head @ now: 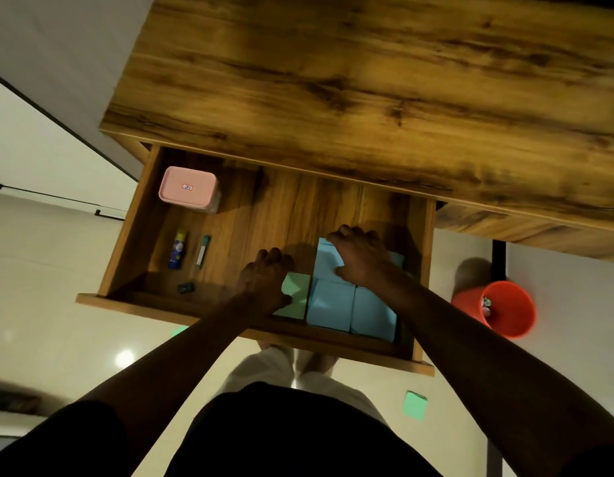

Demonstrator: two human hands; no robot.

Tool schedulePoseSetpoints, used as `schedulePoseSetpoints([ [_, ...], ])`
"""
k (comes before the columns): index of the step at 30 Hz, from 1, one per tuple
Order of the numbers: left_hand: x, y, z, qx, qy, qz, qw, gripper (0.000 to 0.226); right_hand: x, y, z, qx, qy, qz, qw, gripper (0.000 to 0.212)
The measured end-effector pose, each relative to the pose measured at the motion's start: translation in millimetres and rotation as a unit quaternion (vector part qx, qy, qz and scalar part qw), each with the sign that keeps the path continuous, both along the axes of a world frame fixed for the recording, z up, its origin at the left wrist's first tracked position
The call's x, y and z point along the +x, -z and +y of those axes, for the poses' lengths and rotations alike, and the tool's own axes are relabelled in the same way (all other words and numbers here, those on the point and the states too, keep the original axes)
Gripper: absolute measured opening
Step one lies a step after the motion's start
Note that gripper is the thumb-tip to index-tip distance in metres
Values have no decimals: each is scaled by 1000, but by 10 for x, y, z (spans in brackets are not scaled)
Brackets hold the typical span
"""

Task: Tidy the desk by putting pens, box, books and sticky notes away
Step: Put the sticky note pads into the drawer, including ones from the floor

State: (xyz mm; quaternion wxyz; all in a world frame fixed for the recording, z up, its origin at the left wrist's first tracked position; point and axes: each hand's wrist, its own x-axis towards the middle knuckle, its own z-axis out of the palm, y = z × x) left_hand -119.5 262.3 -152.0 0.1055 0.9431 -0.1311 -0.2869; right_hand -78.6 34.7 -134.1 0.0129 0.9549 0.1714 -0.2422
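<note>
sticky notes [333, 304] sit at the front right of the open drawer [126, 235]. my left hand [264, 278] curls around the green pad [297, 294], thumb at its near edge; my right hand [360, 258] curls over the rear blue pad [327, 261]. a pink box [188, 187] rests at the drawer's back left.

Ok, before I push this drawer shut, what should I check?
1. Hands out of the drawer: not ok; the left hand grips the green pad, the right hand grips a blue pad.
2. Other blue pads lying flat at the front: ok.
3. Pink box inside: ok.
4. Floor free of notes: not ok; a green note lies near the feet.
5. Books stowed: cannot tell; none in view.
</note>
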Motion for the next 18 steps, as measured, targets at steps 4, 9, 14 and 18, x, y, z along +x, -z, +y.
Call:
schedulePoseSetpoints([
  [4,-16,6,-16,-3,8,-1,1000,81,-23,10,-16,4,4,1,1000,76],
  [9,-55,-18,-51,-3,11,-9,1000,80,-49,-4,-5,10,8,-3,1000,77],
  [14,-70,-71,-57,1,-1,-30,1000,77,-91,-85,-2,41,28,-12,999,73],
  [18,-67,-217,-49,-30,-32,-64,997,65,-162,-260,-27,99,68,-30,992,61],
])
